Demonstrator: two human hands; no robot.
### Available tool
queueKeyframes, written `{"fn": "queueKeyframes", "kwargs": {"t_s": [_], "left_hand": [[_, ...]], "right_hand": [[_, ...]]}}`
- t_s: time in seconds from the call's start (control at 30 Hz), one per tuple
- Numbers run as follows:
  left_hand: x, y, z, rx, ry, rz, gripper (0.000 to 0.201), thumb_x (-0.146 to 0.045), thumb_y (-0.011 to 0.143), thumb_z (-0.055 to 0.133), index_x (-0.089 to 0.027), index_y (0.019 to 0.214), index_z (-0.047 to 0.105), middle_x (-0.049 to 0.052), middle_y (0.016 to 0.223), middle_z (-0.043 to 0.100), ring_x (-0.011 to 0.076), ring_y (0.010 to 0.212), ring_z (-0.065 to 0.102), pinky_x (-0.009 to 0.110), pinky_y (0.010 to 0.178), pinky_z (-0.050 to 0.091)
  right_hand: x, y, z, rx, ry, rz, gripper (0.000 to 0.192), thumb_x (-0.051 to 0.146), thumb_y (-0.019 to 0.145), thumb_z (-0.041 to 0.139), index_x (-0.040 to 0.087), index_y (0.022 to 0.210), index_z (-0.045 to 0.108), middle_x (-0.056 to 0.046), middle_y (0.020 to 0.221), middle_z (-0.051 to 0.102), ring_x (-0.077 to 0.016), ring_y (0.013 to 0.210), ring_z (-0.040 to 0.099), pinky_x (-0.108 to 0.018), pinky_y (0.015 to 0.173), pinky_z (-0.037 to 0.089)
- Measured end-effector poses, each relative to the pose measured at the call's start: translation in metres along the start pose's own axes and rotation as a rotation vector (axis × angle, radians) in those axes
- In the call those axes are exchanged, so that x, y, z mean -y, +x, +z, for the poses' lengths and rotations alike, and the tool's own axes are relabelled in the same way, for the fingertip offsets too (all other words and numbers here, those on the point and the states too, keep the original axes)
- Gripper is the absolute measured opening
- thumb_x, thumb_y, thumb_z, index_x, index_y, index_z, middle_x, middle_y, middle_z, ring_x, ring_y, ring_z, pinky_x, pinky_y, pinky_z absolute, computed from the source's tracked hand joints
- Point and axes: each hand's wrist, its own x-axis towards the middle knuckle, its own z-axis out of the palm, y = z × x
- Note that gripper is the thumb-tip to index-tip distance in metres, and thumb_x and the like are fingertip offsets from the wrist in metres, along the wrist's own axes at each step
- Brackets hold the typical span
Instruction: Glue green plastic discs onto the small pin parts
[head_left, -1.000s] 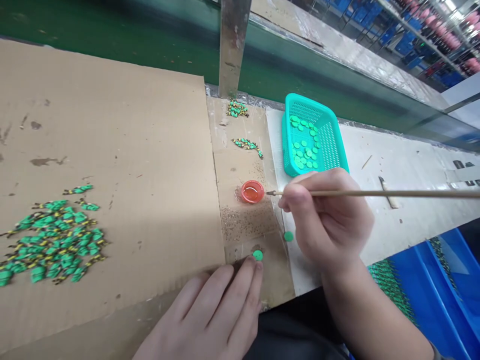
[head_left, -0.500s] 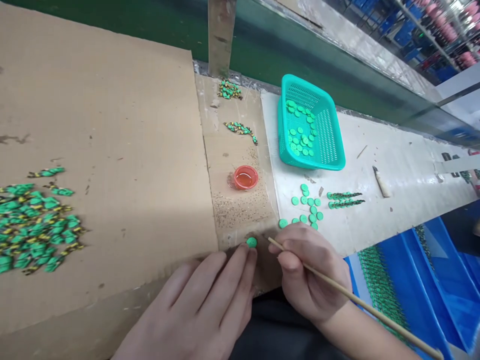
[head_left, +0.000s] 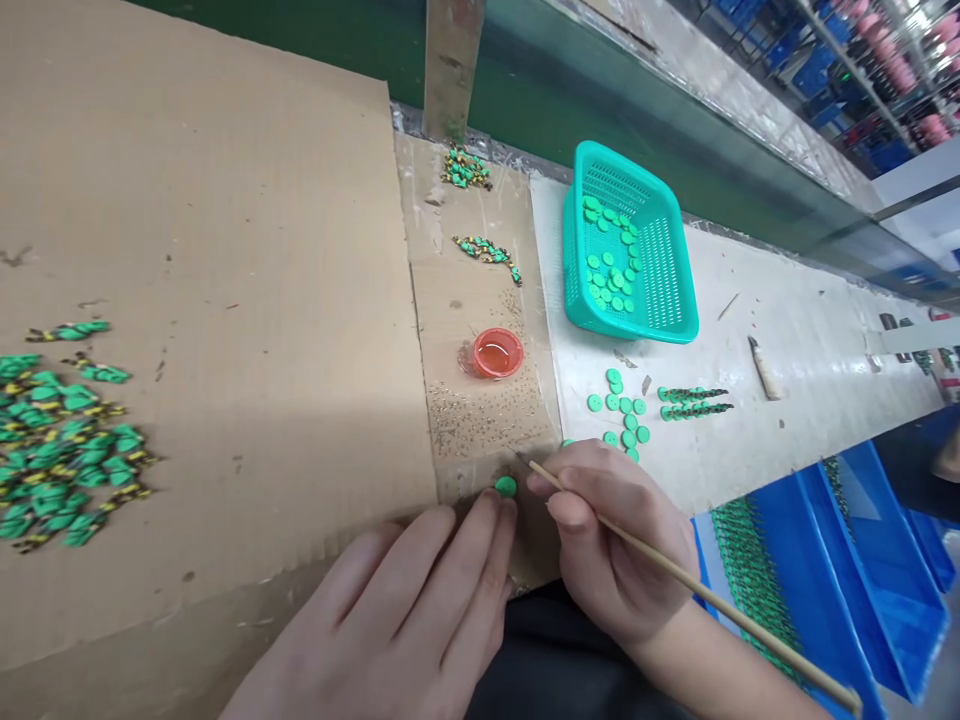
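My left hand (head_left: 420,590) lies palm down at the near edge of the table, its fingers close together. Its fingertips press against a small green button-like disc (head_left: 506,486); the thumb is hidden. Pinched in my right hand (head_left: 619,540) is a thin brush (head_left: 675,570) with a pale wooden handle. Its fine dark tip is just beyond the disc, apart from it, over the brown cardboard. A small red cup (head_left: 498,354) of amber liquid stands farther back. Several loose green discs (head_left: 630,422) lie beyond my right hand.
A teal basket (head_left: 686,300) holds more green discs. Two rows of discs with dark strands (head_left: 694,410) lie right of the loose ones. Green, black and yellow pieces (head_left: 67,460) are heaped on cardboard (head_left: 285,300) at left. Blue bins (head_left: 817,540) stand at lower right.
The brush tip has moved a little left and away from me, to beyond the disc. My left hand still rests at the disc. The view has shifted slightly.
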Motion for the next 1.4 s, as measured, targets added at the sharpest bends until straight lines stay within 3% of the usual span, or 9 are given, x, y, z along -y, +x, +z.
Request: {"fn": "queueKeyframes", "kwargs": {"t_s": [0.13, 0.33, 0.53, 1.4], "left_hand": [[0.001, 0.000, 0.000, 0.006, -0.003, 0.010, 0.042, -0.025, 0.107, 0.066, -0.012, 0.146, 0.072, 0.015, 0.160, 0.065, 0.0373, 0.127, 0.067, 0.055, 0.103, 0.047], [0.002, 0.005, -0.004, 0.003, 0.017, 0.042, 0.040, -0.028, 0.112, 0.059, -0.010, 0.144, 0.073, 0.016, 0.157, 0.067, 0.0369, 0.123, 0.066, 0.054, 0.099, 0.045], [0.002, 0.003, -0.001, 0.000, 0.003, 0.019, 0.046, -0.038, 0.112, 0.063, -0.011, 0.148, 0.071, 0.015, 0.163, 0.062, 0.0360, 0.127, 0.065, 0.053, 0.105, 0.045], [0.002, -0.003, 0.001, 0.005, -0.017, -0.011, 0.045, -0.037, 0.111, 0.064, -0.014, 0.149, 0.071, 0.013, 0.166, 0.060, 0.0350, 0.129, 0.067, 0.050, 0.105, 0.049]], "right_hand": [[0.006, -0.003, -0.007, 0.035, -0.054, -0.059, 0.021, 0.018, 0.115, 0.059, 0.021, 0.134, 0.066, -0.008, 0.093, 0.078, -0.0213, 0.077, 0.077, -0.038, 0.065, 0.070], [0.015, -0.011, -0.013, 0.139, -0.114, -0.074, 0.013, 0.021, 0.118, 0.053, 0.017, 0.113, 0.064, -0.009, 0.084, 0.075, -0.0182, 0.074, 0.071, -0.032, 0.065, 0.068], [0.012, -0.011, -0.004, 0.051, -0.133, -0.123, 0.021, 0.019, 0.118, 0.053, 0.016, 0.100, 0.065, -0.007, 0.078, 0.070, -0.0171, 0.070, 0.067, -0.030, 0.063, 0.067], [0.012, -0.009, -0.006, 0.090, -0.042, -0.045, 0.013, 0.019, 0.117, 0.057, 0.017, 0.108, 0.067, -0.008, 0.084, 0.074, -0.0176, 0.074, 0.070, -0.033, 0.066, 0.069]]}}
